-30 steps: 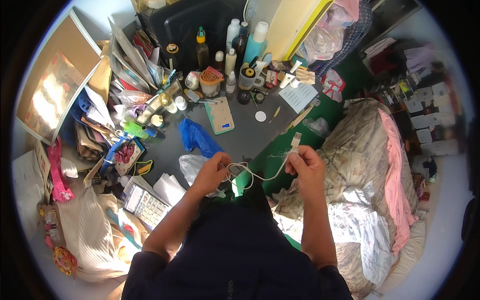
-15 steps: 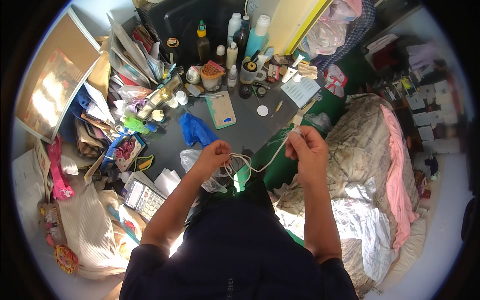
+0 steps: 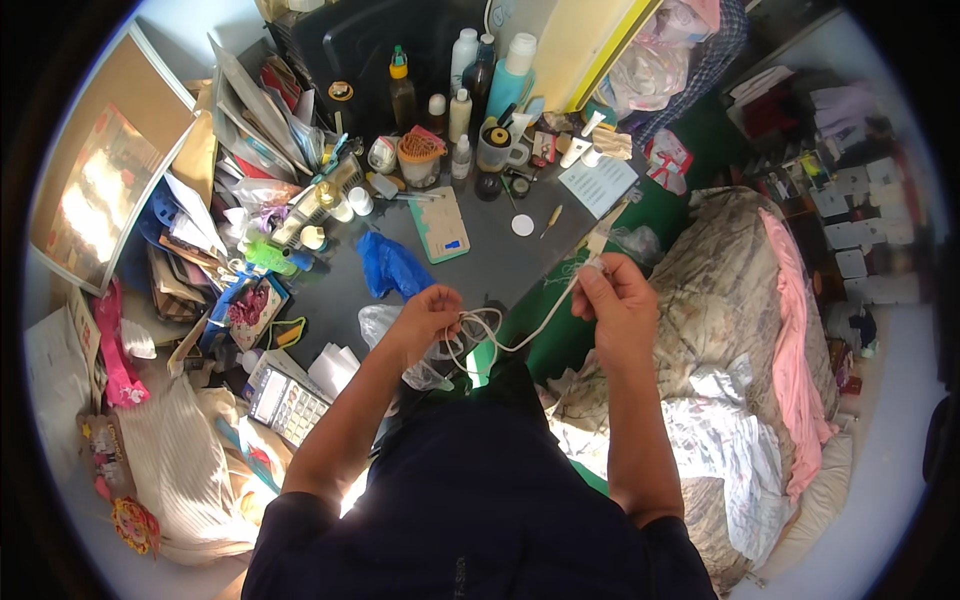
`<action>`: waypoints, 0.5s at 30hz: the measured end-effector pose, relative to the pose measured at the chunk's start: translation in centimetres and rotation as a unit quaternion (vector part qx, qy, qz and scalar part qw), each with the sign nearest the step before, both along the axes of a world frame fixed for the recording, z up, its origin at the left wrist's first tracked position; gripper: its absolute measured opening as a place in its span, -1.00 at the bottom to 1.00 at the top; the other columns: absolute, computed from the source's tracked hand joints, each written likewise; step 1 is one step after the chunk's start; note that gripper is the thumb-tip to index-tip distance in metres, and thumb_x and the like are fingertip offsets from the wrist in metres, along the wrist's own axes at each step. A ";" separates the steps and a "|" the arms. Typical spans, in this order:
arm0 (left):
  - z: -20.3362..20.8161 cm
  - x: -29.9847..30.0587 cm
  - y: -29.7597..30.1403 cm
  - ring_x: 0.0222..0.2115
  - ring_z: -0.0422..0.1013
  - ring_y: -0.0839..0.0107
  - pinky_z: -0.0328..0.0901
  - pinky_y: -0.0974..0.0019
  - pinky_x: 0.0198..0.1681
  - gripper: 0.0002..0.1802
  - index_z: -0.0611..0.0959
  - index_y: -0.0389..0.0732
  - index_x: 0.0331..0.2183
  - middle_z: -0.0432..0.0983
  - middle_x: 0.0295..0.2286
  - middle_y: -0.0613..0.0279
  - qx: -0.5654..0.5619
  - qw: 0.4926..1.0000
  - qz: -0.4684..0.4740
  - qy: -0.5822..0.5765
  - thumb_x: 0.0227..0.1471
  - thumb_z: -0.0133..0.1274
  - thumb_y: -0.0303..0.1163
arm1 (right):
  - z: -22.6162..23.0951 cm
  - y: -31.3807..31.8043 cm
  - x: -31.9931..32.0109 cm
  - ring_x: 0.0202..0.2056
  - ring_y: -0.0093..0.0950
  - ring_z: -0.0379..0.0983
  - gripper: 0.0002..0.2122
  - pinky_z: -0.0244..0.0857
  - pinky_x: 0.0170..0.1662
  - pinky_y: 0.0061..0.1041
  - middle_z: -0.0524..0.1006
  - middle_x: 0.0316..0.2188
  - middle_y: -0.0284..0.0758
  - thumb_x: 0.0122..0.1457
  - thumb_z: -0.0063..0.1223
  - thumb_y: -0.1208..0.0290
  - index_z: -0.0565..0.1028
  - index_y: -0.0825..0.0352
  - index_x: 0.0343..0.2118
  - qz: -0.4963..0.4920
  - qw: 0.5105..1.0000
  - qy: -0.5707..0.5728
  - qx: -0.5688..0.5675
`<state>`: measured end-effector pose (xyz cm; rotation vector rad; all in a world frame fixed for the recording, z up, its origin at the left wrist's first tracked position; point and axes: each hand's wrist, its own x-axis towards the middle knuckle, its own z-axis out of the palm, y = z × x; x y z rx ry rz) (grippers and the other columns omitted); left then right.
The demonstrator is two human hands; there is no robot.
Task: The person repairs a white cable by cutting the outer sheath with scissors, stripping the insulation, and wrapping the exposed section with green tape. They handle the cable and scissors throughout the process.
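Note:
A thin white cord (image 3: 528,341) runs between my two hands in front of my body. My left hand (image 3: 428,320) is closed on its looped part, and a few loose coils hang beside the fingers. My right hand (image 3: 620,300) pinches the other end between thumb and fingers, where thin, frayed-looking white strands stick out. From there the cord sags down toward the coils. Just beyond my left hand lie a crumpled blue plastic bag (image 3: 390,265) and a clear plastic bag (image 3: 380,322), the clear one partly hidden by the hand and forearm.
Bottles, a mug (image 3: 495,148) and small jars crowd the back of the dark desk (image 3: 480,265), with a notebook (image 3: 441,225) before them. Papers and a calculator (image 3: 288,402) are at the left. To the right is bedding (image 3: 690,290) with a pink cloth (image 3: 790,350).
Both hands keep their hold on the cord and have hardly moved. The coils by my left hand have shifted slightly, and the whole view has moved a little.

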<state>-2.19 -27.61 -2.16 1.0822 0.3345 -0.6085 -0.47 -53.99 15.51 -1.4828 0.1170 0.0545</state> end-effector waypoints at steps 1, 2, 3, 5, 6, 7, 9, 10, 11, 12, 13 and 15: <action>-0.2 -0.1 -0.1 -0.38 0.50 0.47 0.42 0.39 -0.29 -0.73 0.53 -0.25 -0.12 0.54 -0.30 0.24 0.031 0.999 -0.011 -0.013 0.10 0.13 -0.60 | 0.0 0.0 -0.2 -0.50 -0.70 0.42 -0.90 0.22 -0.42 -0.70 0.55 -0.47 -0.44 0.30 0.17 0.45 0.53 0.36 -0.25 0.009 1.000 -0.005 -0.014; -0.4 -0.3 -0.3 -0.37 0.50 0.48 0.41 0.39 -0.28 -0.74 0.53 -0.25 -0.13 0.54 -0.30 0.25 0.063 0.997 -0.021 -0.027 0.11 0.13 -0.59 | -0.1 0.0 -0.4 -0.50 -0.70 0.41 -0.90 0.23 -0.42 -0.70 0.54 -0.47 -0.45 0.30 0.16 0.45 0.52 0.36 -0.26 0.019 0.999 -0.011 -0.028; -0.6 -0.5 -0.4 -0.34 0.50 0.46 0.41 0.37 -0.25 -0.74 0.53 -0.26 -0.11 0.54 -0.28 0.25 0.090 0.993 -0.048 -0.057 0.12 0.13 -0.57 | -0.3 0.0 -0.7 -0.49 -0.70 0.41 -0.90 0.24 -0.41 -0.69 0.53 -0.48 -0.45 0.31 0.16 0.45 0.52 0.36 -0.26 0.029 0.999 -0.016 -0.042; -1.1 -1.0 -0.5 -0.27 0.50 0.43 0.42 0.34 -0.17 -0.72 0.53 -0.26 -0.08 0.55 -0.25 0.26 0.145 0.977 -0.101 -0.117 0.15 0.14 -0.53 | -0.6 -0.1 -1.3 -0.49 -0.72 0.40 -0.89 0.26 -0.40 -0.69 0.49 -0.51 -0.47 0.31 0.15 0.43 0.51 0.37 -0.30 0.056 0.997 -0.020 -0.051; -0.5 -1.4 -1.0 -0.22 0.52 0.35 0.41 0.29 -0.11 -0.71 0.57 -0.27 -0.07 0.57 -0.24 0.21 0.210 0.955 -0.110 -0.176 0.14 0.15 -0.48 | -0.7 -0.1 -1.6 -0.49 -0.72 0.40 -0.88 0.26 -0.40 -0.69 0.49 -0.52 -0.48 0.31 0.15 0.43 0.51 0.37 -0.31 0.070 0.996 -0.024 -0.058; 0.0 -1.4 -1.2 -0.21 0.52 0.32 0.41 0.27 -0.10 -0.70 0.58 -0.26 -0.08 0.58 -0.24 0.19 0.248 0.935 -0.146 -0.207 0.13 0.16 -0.47 | -0.7 -0.1 -1.9 -0.49 -0.72 0.40 -0.88 0.26 -0.40 -0.69 0.48 -0.53 -0.48 0.31 0.15 0.43 0.51 0.36 -0.32 0.083 0.994 -0.028 -0.065; 1.4 -1.4 -1.5 -0.19 0.53 0.25 0.40 0.23 -0.06 -0.69 0.60 -0.25 -0.08 0.59 -0.24 0.14 0.321 0.883 -0.214 -0.267 0.11 0.16 -0.44 | -0.5 0.0 -2.5 -0.52 -0.73 0.35 -0.86 0.22 -0.43 -0.67 0.46 -0.55 -0.49 0.31 0.14 0.44 0.50 0.37 -0.37 0.101 0.991 -0.035 -0.085; 2.3 -1.4 -1.9 -0.19 0.53 0.18 0.39 0.19 -0.07 -0.70 0.63 -0.25 -0.11 0.59 -0.25 0.09 0.334 0.874 -0.219 -0.278 0.08 0.17 -0.41 | -0.5 -0.1 -2.8 -0.52 -0.73 0.34 -0.86 0.21 -0.44 -0.67 0.46 -0.56 -0.48 0.31 0.13 0.45 0.50 0.37 -0.38 0.111 0.989 -0.034 -0.096; 3.0 -1.3 -2.0 -0.19 0.52 0.17 0.39 0.18 -0.08 -0.71 0.64 -0.25 -0.12 0.60 -0.26 0.10 0.354 0.846 -0.222 -0.331 0.08 0.17 -0.41 | -0.5 -0.1 -3.0 -0.53 -0.73 0.32 -0.86 0.20 -0.45 -0.66 0.45 -0.57 -0.48 0.31 0.12 0.45 0.50 0.37 -0.38 0.122 0.986 -0.033 -0.106; 3.6 -1.2 -2.1 -0.20 0.52 0.17 0.39 0.17 -0.09 -0.72 0.64 -0.25 -0.13 0.60 -0.26 0.10 0.373 0.816 -0.224 -0.381 0.08 0.17 -0.41 | 0.0 0.0 -3.1 -0.54 -0.73 0.31 -0.87 0.19 -0.43 -0.67 0.44 -0.57 -0.48 0.28 0.09 0.50 0.47 0.36 -0.43 0.135 0.983 -0.034 -0.124; 4.1 -1.1 -2.3 -0.20 0.52 0.16 0.39 0.16 -0.10 -0.73 0.65 -0.25 -0.14 0.60 -0.27 0.10 0.391 0.782 -0.225 -0.431 0.08 0.17 -0.40 | -0.1 0.1 -3.2 -0.53 -0.73 0.30 -0.87 0.18 -0.43 -0.66 0.44 -0.57 -0.48 0.27 0.09 0.50 0.47 0.37 -0.43 0.144 0.979 -0.045 -0.140; 5.4 -1.3 -3.0 -0.30 0.51 0.20 0.37 0.22 -0.19 -0.80 0.67 -0.25 -0.19 0.58 -0.32 0.09 0.357 0.811 -0.175 -0.430 0.13 0.16 -0.40 | -0.6 0.1 -3.6 -0.53 -0.73 0.29 -0.87 0.17 -0.43 -0.64 0.44 -0.57 -0.48 0.26 0.10 0.50 0.48 0.38 -0.43 0.162 0.970 -0.067 -0.172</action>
